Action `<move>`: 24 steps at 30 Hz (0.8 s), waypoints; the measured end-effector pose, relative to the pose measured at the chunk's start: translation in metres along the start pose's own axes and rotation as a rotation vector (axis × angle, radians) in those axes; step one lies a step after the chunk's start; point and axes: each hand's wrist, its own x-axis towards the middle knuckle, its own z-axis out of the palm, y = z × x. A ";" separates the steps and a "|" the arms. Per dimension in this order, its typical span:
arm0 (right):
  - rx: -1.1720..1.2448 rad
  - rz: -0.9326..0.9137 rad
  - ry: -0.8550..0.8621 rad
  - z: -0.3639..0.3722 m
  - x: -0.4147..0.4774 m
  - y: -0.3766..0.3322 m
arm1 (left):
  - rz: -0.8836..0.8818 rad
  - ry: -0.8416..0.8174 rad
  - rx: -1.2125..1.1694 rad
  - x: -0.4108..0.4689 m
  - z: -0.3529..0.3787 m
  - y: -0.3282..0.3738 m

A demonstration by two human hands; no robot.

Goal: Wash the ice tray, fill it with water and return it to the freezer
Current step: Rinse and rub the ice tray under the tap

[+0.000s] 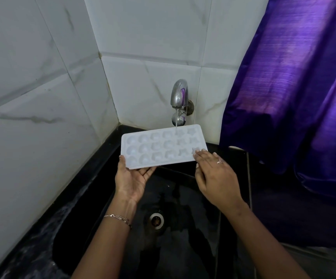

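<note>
A white ice tray (159, 148) with several moulded cells is held level above the black sink (183, 248), under the metal tap (180, 97). A thin stream of water (176, 121) runs from the tap into a cell near the tray's far right end. My left hand (132, 178) holds the tray from below at its near left corner, palm up, thumb on the rim. My right hand (213, 174) lies palm down over the tray's near right corner, its fingertips resting on the last cells. A ring is on that hand.
White marbled wall tiles (42, 97) close the corner at left and behind the tap. A purple curtain (294, 87) hangs at right, over the black counter (284, 208). The sink drain (156, 220) sits below the hands; the basin is wet.
</note>
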 end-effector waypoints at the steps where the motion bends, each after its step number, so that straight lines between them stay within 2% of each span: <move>1: 0.004 0.000 -0.001 0.000 0.000 -0.003 | 0.018 -0.001 -0.005 -0.001 -0.002 0.001; 7: 0.007 0.021 -0.029 0.004 -0.002 -0.007 | 0.060 -0.026 -0.055 -0.007 -0.006 0.003; 14: -0.172 0.191 -0.130 0.016 0.008 -0.008 | -0.019 -0.036 -0.043 -0.010 0.012 -0.016; 18: -0.167 0.228 -0.203 0.019 0.026 -0.011 | -0.067 -0.063 -0.026 -0.011 0.022 -0.028; 20: -0.124 0.179 -0.249 0.017 0.038 -0.016 | -0.102 -0.081 -0.019 -0.013 0.027 -0.031; 24: -0.063 -0.107 -0.354 0.022 0.059 -0.037 | -0.212 -0.139 0.019 -0.020 0.040 -0.040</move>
